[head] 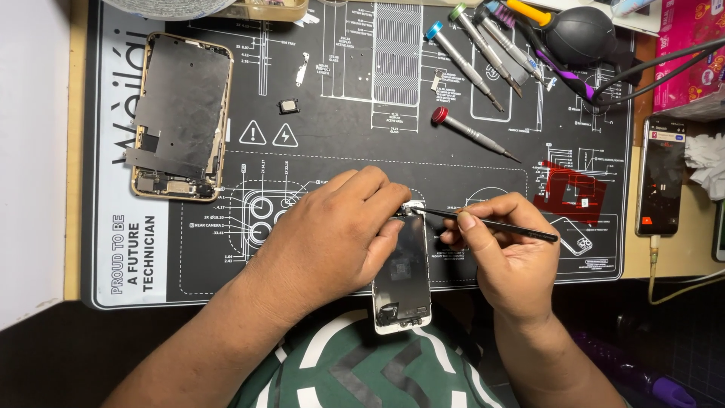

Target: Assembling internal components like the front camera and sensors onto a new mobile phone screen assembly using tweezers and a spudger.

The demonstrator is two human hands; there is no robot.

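Note:
My left hand [332, 234] lies over an opened phone screen assembly [402, 283] at the near edge of the black work mat [340, 143] and pins its upper left part down. My right hand [502, 253] grips a thin black tool [498, 225] like a pen. The tool's tip touches the top end of the screen assembly, next to my left fingertips. The assembly's lower end hangs over the mat's front edge.
A gutted gold phone body [181, 117] lies at the mat's far left. Several screwdrivers [472, 57], a red-capped one [472, 134] and a black air blower [578, 34] sit at the back right. A phone on a cable [662, 177] lies right of the mat. A small square part [288, 106] rests mid-mat.

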